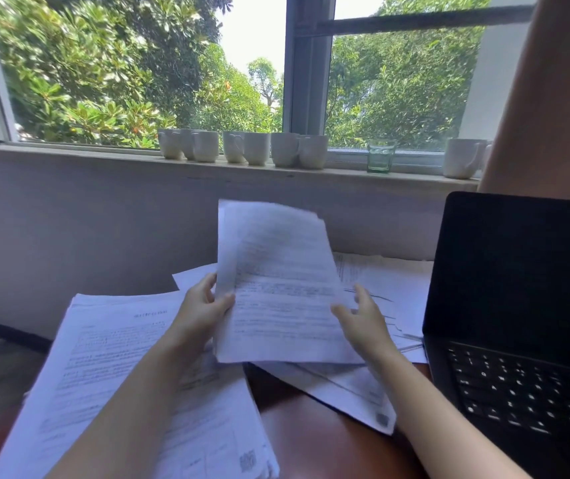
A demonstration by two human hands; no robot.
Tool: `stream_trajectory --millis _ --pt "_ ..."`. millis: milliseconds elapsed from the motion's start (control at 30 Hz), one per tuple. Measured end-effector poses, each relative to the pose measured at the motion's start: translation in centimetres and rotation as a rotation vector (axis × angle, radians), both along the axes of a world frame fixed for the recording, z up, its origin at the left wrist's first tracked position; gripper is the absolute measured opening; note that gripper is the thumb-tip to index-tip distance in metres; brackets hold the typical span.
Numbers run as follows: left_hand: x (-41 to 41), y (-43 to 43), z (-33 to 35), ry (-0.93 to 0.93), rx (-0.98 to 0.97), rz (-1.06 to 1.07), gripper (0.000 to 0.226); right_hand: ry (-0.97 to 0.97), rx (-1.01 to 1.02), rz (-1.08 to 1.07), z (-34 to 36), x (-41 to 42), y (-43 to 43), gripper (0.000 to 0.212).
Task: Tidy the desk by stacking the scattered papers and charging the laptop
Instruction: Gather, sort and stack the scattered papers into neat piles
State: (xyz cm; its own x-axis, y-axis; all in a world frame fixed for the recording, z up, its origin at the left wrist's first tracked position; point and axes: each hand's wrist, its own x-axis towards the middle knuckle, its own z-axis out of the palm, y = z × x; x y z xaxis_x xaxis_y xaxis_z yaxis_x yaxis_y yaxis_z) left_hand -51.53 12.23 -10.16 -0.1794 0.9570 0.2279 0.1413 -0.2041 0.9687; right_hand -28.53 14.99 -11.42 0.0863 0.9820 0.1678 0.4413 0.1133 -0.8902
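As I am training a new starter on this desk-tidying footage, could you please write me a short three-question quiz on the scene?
1. True or false: the lid of the laptop is shut.
2. The drinking glass on the windowsill is: A blue, B green, C red.
3. Fill in: the left hand pinches the raised sheaf of papers by its ____ edge.
Key: 1 false; 2 B; 3 left.

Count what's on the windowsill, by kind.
White mugs: 8
Green glass: 1
Total: 9
The far right end is hidden, so another mug there can't be ruled out.
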Motion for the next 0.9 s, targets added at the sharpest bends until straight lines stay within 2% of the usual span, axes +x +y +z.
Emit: stream_trajectory --millis 67,100,133,267,400,500,600,700,800,900 --pt "0.2 0.0 0.2 -0.018 0.078 0.012 0.03 0.32 -0.018 0.028 0.5 0.1 0.0 0.027" --pt "0.4 0.0 0.5 -0.028 0.105 0.02 0.029 0.422 -0.002 0.04 0.9 0.2 0.0 0.02" --pt "0.6 0.0 0.8 -0.034 0.13 0.034 0.028 0.447 0.034 0.039 1.4 0.4 -0.1 0.017" --pt "1.0 0.0 3.8 -0.003 0.199 0.037 0.02 0.412 0.169 0.075 3.0 0.6 -0.6 0.017" --pt "0.5 -0.6 8.3 0.056 0.218 0.051 0.023 0.407 0.21 0.132 4.2 -1.1 -1.5 0.033" --pt "-0.3 -2.4 10.4 0.042 0.238 0.057 0.02 0.486 0.25 0.178 6.1 -2.3 -2.4 0.036" --pt "-1.4 -5.2 10.6 0.071 0.276 0.107 0.028 0.509 0.328 0.218 7.9 -3.1 -3.6 0.035" --pt "-2.9 -7.9 9.8 0.074 0.329 0.121 0.021 0.531 0.399 0.316 8.2 -4.3 -5.2 0.028" --pt "-4.8 -10.1 8.5 0.102 0.385 0.163 0.016 0.526 0.361 0.448 7.5 -6.0 -6.7 0.026" --pt "-6.3 -12.2 7.5 0.101 0.391 0.218 0.021 0.479 0.26 0.617 6.6 -7.6 -8.1 0.037"
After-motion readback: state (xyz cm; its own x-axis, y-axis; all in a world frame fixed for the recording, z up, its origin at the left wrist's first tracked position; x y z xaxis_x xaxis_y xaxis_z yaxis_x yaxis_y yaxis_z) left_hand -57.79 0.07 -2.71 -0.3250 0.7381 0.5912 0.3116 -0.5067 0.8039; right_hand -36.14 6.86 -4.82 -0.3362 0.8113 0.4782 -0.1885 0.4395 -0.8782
